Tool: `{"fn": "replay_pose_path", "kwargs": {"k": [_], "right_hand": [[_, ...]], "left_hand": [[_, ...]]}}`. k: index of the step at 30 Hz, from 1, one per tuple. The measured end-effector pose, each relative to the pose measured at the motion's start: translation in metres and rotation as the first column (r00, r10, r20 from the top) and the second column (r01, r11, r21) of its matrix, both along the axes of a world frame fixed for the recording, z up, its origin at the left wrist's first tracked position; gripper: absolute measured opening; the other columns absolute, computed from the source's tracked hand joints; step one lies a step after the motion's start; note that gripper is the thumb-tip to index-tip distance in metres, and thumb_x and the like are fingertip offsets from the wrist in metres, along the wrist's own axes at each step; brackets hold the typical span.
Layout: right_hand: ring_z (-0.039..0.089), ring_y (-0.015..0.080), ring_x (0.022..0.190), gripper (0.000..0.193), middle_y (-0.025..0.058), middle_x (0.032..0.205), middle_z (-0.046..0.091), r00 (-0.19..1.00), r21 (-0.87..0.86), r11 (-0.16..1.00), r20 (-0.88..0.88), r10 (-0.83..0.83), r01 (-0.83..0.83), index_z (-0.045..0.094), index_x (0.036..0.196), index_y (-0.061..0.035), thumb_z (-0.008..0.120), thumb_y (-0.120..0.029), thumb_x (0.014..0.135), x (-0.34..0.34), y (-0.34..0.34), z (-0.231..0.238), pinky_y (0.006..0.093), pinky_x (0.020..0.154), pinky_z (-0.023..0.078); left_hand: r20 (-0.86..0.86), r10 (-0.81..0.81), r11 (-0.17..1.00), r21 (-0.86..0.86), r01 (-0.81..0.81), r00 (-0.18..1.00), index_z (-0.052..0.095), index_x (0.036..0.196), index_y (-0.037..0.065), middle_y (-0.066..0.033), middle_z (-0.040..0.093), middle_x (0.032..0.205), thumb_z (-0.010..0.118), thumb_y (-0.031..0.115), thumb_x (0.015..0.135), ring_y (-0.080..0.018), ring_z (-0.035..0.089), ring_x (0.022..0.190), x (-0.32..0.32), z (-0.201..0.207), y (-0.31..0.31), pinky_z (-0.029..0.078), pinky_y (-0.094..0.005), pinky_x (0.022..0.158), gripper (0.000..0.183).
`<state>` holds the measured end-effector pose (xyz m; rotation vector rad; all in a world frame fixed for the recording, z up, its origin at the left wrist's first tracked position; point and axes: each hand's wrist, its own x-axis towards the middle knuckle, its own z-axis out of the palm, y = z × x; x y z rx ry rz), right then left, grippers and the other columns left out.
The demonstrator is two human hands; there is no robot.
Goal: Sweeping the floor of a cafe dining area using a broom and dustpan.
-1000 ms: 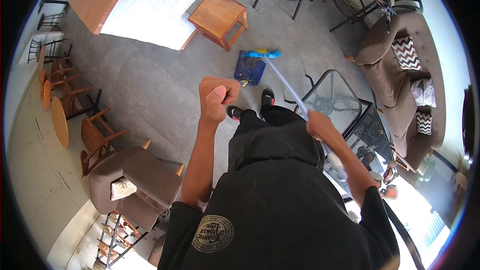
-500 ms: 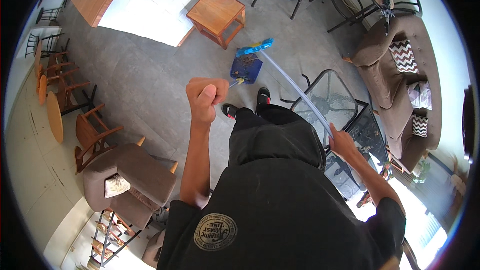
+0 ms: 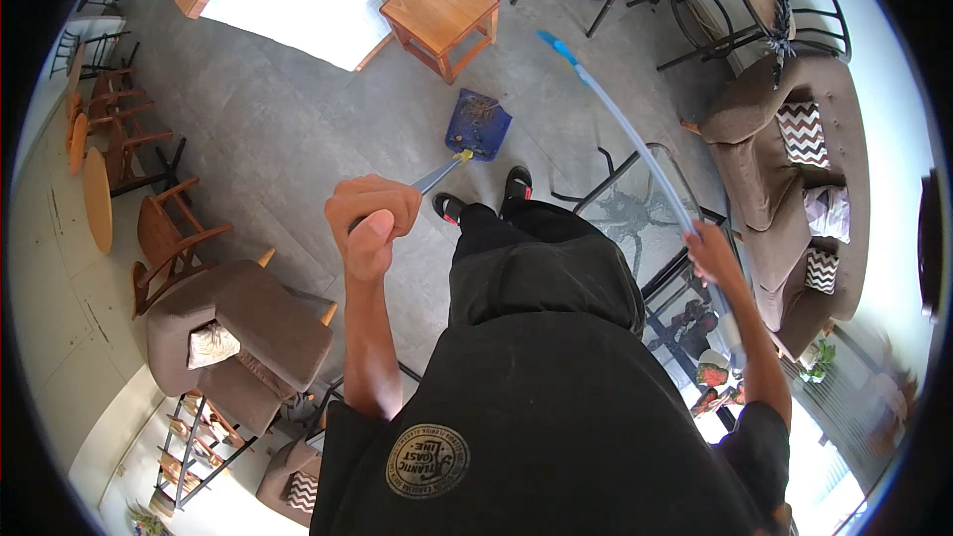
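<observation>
My left hand (image 3: 373, 223) is a fist around the grey handle of a long-handled dustpan (image 3: 493, 145). The blue pan lies on the grey floor just ahead of my shoes, with dark debris in it. Off to the right, my right hand (image 3: 712, 253) grips the pale shaft of a broom (image 3: 635, 139). Its blue broom head (image 3: 558, 47) is turned edge-on, slightly blurred, apart from the pan and beyond it to the right. Whether it touches the floor is hard to tell.
A wooden stool (image 3: 442, 5) stands beyond the dustpan by the white counter. A glass-topped table (image 3: 635, 203) is close on my right, with a brown sofa (image 3: 740, 149) past it. Left are a brown armchair (image 3: 268, 323) and wooden chairs (image 3: 164, 238). Bar stools stand far right.
The broom head has left the dustpan's edge, going right and farther away. My right hand moved right and forward with the shaft; my left hand shifted left, showing more of the dustpan's handle.
</observation>
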<state>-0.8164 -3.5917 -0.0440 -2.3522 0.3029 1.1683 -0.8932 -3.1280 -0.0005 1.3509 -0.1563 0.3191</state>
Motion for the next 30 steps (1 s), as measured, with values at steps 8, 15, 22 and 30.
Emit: {"fn": "replay_pose_path", "kwargs": {"k": [8,15,22,30], "right_hand": [[0.061,0.043,0.073,0.023,0.0286,0.082,0.06,0.883,-0.131,0.945,0.338,0.326,-0.299,0.057,0.083,0.0066,0.052,-0.016,0.077,0.047,0.061,-0.133,0.0486,0.063,0.048],[0.062,0.0438,0.082,0.024,0.034,0.086,0.06,0.82,-0.135,0.821,0.078,0.566,-0.554,0.058,0.087,0.012,0.053,-0.008,0.074,-0.03,0.184,-0.062,0.0486,0.07,0.05],[0.062,0.044,0.077,0.025,0.031,0.08,0.06,0.862,-0.022,0.865,0.074,0.502,-0.502,0.055,0.095,0.0078,0.053,-0.013,0.081,-0.053,0.154,0.024,0.048,0.067,0.049],[0.061,0.0436,0.073,0.037,0.029,0.076,0.059,0.835,-0.171,0.83,0.06,0.547,-0.531,0.05,0.112,0.0058,0.055,-0.015,0.082,-0.058,0.144,0.053,0.0477,0.068,0.048]], "left_hand": [[-0.059,-0.038,0.996,0.082,0.042,0.998,0.029,0.048,0.004,-0.0022,0.026,0.044,0.048,0.022,0.073,-0.012,0.024,0.037,-0.007,-0.005,0.004,0.015,-0.0286,0.038,0.036],[-0.091,-0.069,0.991,0.109,0.079,0.993,0.031,0.049,0.003,-0.0025,0.027,0.046,0.048,0.023,0.071,-0.0131,0.025,0.038,-0.013,-0.019,0.018,0.016,-0.0298,0.04,0.034],[-0.104,-0.131,0.982,0.124,0.144,0.986,0.033,0.052,0.004,-0.0029,0.024,0.048,0.049,0.023,0.072,-0.0144,0.024,0.04,-0.015,-0.017,0.033,0.017,-0.0313,0.041,0.032],[-0.079,-0.133,0.985,0.103,0.141,0.988,0.032,0.052,0.004,-0.0036,0.024,0.049,0.05,0.022,0.072,-0.0152,0.024,0.04,-0.02,-0.017,0.047,0.017,-0.0318,0.042,0.033]]}}
